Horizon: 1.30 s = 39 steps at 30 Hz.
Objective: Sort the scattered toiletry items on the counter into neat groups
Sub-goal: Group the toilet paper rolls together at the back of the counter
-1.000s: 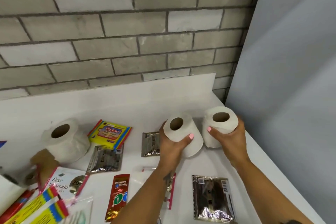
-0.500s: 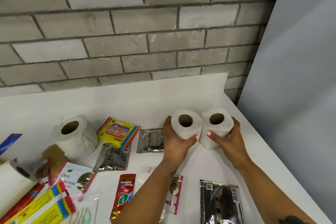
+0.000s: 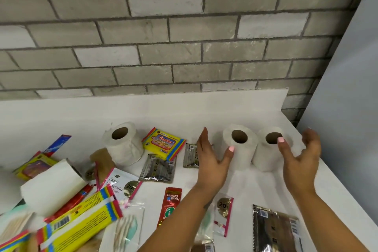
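While we're hovering both hands, left and right, spread & holding nothing, two rolls are standing touching at 1 o'clock on white counter, brick wall behind.

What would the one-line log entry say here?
left hand open | right hand open | two toilet rolls upright, paired | third roll apart

The back strip of the white counter along the brick wall is bare, so a hand could slide there. 2 paper rolls stand touching near the right edge, and a 3rd roll stands well to the left. Between them lie a yellow wipes pack and flat foil packets. The front left is crowded with packets.
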Motion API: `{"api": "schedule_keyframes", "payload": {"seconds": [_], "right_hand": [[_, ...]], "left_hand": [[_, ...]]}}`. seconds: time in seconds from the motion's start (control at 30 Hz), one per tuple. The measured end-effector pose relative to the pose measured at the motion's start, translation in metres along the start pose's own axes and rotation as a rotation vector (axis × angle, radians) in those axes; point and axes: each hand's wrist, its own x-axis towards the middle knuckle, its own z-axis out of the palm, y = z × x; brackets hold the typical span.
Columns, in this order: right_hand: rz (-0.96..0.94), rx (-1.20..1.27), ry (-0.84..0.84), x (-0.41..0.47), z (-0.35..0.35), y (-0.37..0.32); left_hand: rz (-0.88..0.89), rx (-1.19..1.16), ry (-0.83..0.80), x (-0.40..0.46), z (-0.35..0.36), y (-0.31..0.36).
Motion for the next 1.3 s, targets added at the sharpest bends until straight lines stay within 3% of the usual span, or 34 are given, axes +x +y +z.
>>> {"api": "schedule_keyframes", "payload": {"seconds": [0.13,0.4,0.6,0.83,1.07,1.3], "right_hand": [[-0.171,0.008,0.087,-0.011,0.02,-0.038],[-0.188,0.142,-0.093,-0.069,0.096,-0.091],[-0.157,0.09,-0.195,-0.118,0.163,-0.115],[-0.073,0.097,-0.336,-0.168,0.237,-0.126],[-0.017,-0.067,-0.464,-0.191,0.285,-0.117],[0.083,-0.11,-0.521,-0.182,0.318,-0.111]], "left_hand": [[0.097,-0.03,0.16,-0.004,-0.046,0.001],[0.151,-0.003,0.218,-0.017,-0.163,-0.008],[0.151,0.322,0.245,-0.016,-0.264,-0.014],[-0.109,0.846,0.079,-0.007,-0.354,-0.048],[-0.29,0.945,-0.176,-0.005,-0.378,-0.078],[-0.307,0.9,-0.248,0.001,-0.382,-0.075]]}}
